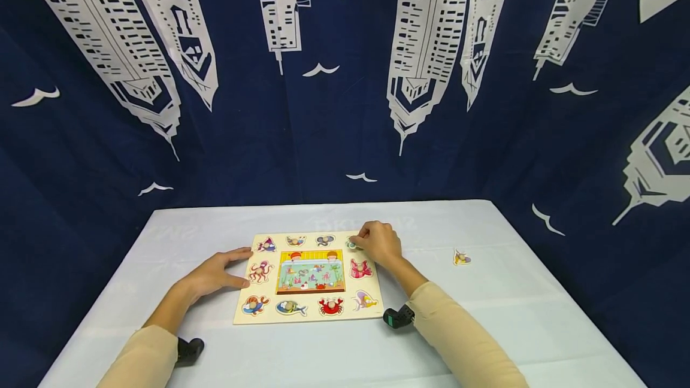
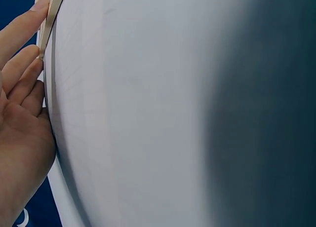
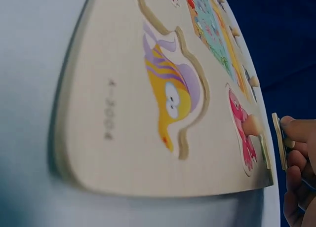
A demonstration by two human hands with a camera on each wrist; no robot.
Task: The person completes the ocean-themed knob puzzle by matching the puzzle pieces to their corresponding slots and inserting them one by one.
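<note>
A pale wooden peg puzzle board (image 1: pixel 245 319) lies on the table, with sea-animal pieces around a central aquarium picture (image 1: pixel 311 271). My left hand (image 1: pixel 215 274) rests at its left edge, thumb and fingers spread and fairly straight along the side. Over the upper right corner, my right hand (image 1: pixel 381 243) pinches a puzzle piece (image 3: pixel 278 140) by its peg. The piece stands edge-on in the right wrist view, so its picture is mostly hidden there; a bit of green shows in the head view. Just below it sits a pink lobster piece (image 1: pixel 360 268) with a wooden peg.
A loose yellow and purple fish piece (image 1: pixel 461 257) lies on the white table (image 1: pixel 517 316) to the right. At the board's lower right, a recess (image 3: pixel 170 96) with a printed striped fish holds no piece. A dark blue curtain (image 1: pixel 302 136) hangs behind.
</note>
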